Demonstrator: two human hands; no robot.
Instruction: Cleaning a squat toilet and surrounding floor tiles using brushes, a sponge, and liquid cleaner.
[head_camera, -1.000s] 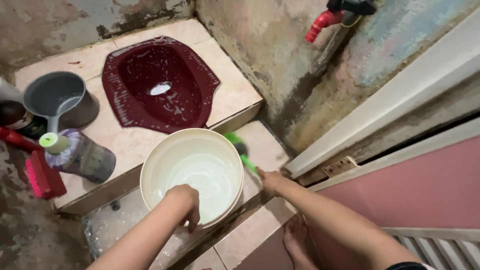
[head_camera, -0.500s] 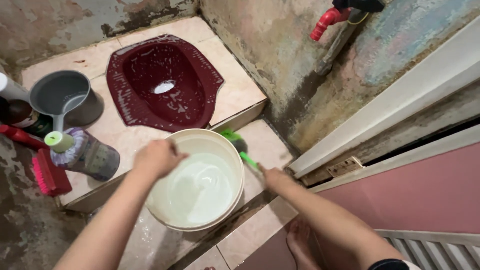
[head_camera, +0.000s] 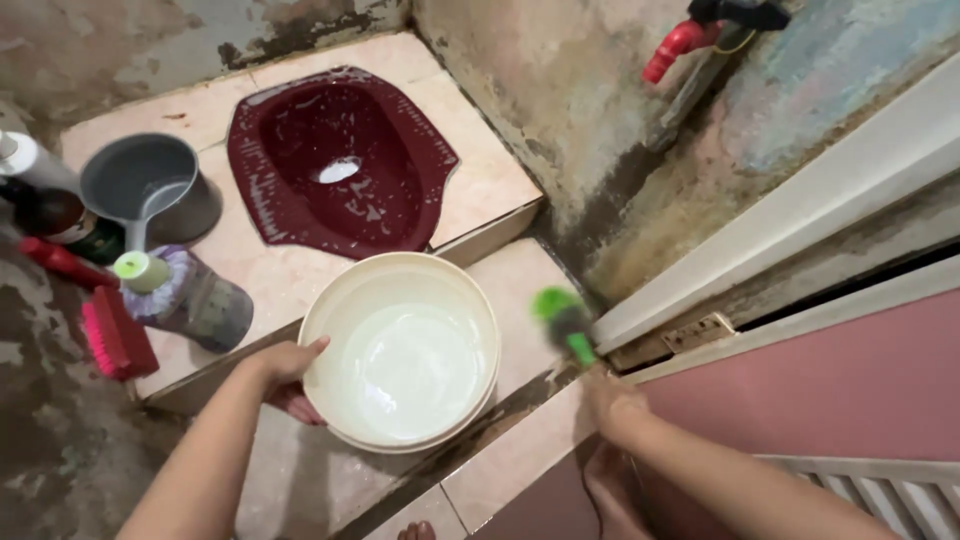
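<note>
The left hand (head_camera: 285, 375) now grips the near-left rim of the cream bucket (head_camera: 400, 350); a second ago it sat on the near edge, then reached across the top. The right hand (head_camera: 612, 405) has drawn back toward the door sill, and the green brush (head_camera: 565, 322) it holds now stands clear of the bucket's right side, blurred.

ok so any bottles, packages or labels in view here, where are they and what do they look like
Plastic bottle: lying on the tiled step left of the white bucket that the left hand grips; greyish body, purple shoulder, pale green cap.
White bottle: left edge, behind the grey dipper; only partly seen.
Dark bottle: left edge, beneath the white one; label too blurred to describe.
No signs or screens.
</note>
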